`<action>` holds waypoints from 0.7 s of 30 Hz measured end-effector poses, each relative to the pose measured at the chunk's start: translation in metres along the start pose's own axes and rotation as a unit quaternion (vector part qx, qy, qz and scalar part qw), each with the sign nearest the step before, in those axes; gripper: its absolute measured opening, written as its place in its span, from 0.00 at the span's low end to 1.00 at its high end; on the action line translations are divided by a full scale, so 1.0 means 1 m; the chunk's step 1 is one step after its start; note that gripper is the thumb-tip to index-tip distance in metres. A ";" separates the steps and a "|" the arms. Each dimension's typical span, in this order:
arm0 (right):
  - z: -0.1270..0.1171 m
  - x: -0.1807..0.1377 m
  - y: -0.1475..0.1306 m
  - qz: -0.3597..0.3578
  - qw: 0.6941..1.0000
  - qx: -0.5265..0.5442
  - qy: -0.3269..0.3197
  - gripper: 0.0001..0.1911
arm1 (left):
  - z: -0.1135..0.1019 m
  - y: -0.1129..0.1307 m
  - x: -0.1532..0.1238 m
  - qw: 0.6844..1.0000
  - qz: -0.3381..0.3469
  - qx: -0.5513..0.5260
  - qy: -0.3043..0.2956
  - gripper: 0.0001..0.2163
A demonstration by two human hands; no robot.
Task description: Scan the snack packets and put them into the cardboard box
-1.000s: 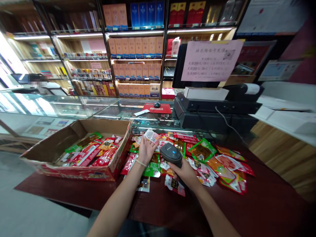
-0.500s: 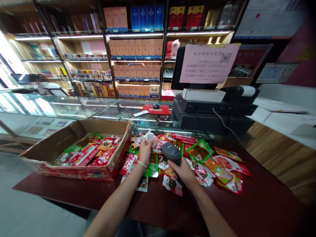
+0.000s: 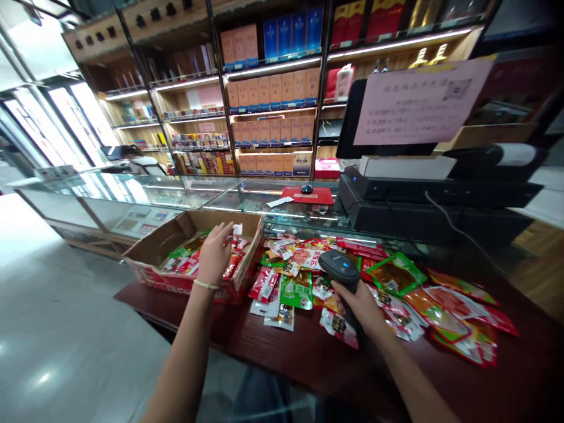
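My left hand point(image 3: 215, 254) hovers over the open cardboard box point(image 3: 164, 239), fingers spread. A small white-and-red packet point(image 3: 237, 230) sits just off its fingertips, above the snack packets point(image 3: 189, 258) in the box; I cannot tell whether it touches the fingers. My right hand point(image 3: 362, 305) grips a dark barcode scanner point(image 3: 339, 265), held over a heap of loose snack packets point(image 3: 396, 288) on the dark red table point(image 3: 308, 364).
A glass counter point(image 3: 185, 191) runs behind the table, with a red mat and mouse point(image 3: 307, 189). A black till with a screen and pink notice point(image 3: 418, 106) stands at the right. Shelves of boxed goods point(image 3: 268, 94) fill the back wall. A person sits far left.
My left hand swung left from beside the scanner to above the box and opened; the small packet it held is now at its fingertips. The camera turned left.
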State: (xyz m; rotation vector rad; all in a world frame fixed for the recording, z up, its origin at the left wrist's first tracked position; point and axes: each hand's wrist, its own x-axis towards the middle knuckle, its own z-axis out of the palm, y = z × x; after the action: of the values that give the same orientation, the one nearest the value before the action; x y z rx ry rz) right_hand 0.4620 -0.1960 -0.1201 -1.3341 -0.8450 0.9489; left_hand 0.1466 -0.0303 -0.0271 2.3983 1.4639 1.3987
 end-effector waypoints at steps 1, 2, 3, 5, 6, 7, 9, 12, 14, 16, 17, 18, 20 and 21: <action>0.000 0.001 0.002 -0.003 1.000 -0.005 0.001 0.25 | 0.002 -0.013 -0.002 0.999 -0.001 0.028 -0.023 0.19; 0.001 0.001 0.003 -0.007 1.000 -0.008 0.002 0.25 | 0.004 -0.021 -0.004 0.998 0.001 0.046 -0.045 0.20; 0.001 0.001 0.003 -0.009 1.000 -0.008 0.004 0.25 | 0.007 -0.026 -0.006 0.997 0.005 0.054 -0.058 0.20; 0.001 0.001 0.001 -0.009 1.000 -0.006 0.008 0.24 | 0.011 -0.023 -0.010 0.997 0.022 0.048 -0.061 0.19; 0.001 0.001 -0.001 -0.008 1.000 -0.006 0.011 0.24 | 0.012 -0.015 -0.011 0.997 0.034 0.037 -0.054 0.18; 0.001 0.001 -0.003 -0.007 1.000 -0.005 0.014 0.24 | 0.013 -0.004 -0.012 0.997 0.047 0.025 -0.047 0.17; 0.001 0.000 -0.008 -0.006 1.000 -0.002 0.022 0.25 | 0.015 0.022 -0.013 0.996 0.074 -0.010 -0.040 0.15; -0.002 -0.002 -0.015 -0.002 1.000 -0.001 0.031 0.25 | 0.030 0.061 -0.016 0.988 0.124 -0.074 -0.056 0.15; -0.003 -0.003 -0.017 -0.005 0.999 0.000 0.033 0.24 | 0.052 0.080 -0.018 0.979 0.151 -0.101 -0.089 0.16; -0.004 -0.003 -0.018 -0.012 0.999 0.005 0.033 0.24 | 0.082 0.088 -0.021 0.974 0.155 -0.094 -0.134 0.18; -0.005 -0.003 -0.018 -0.013 0.999 0.008 0.034 0.24 | 0.099 0.088 -0.023 0.974 0.146 -0.077 -0.157 0.19; -0.005 -0.002 -0.017 -0.010 0.999 0.010 0.035 0.24 | 0.116 0.086 -0.025 0.974 0.131 -0.050 -0.176 0.20; -0.004 -0.001 -0.015 0.003 0.999 0.013 0.036 0.25 | 0.148 0.079 -0.031 0.976 0.095 0.013 -0.198 0.22; -0.004 0.000 -0.014 0.008 0.999 0.015 0.036 0.25 | 0.161 0.075 -0.034 0.975 0.076 0.039 -0.203 0.22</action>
State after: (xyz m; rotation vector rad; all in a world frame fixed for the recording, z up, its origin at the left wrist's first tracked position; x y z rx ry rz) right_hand 0.4663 -0.1979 -0.1062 -1.3425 -0.7643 0.9176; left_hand 0.3041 -0.0308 -0.1158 2.6828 1.2730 0.8041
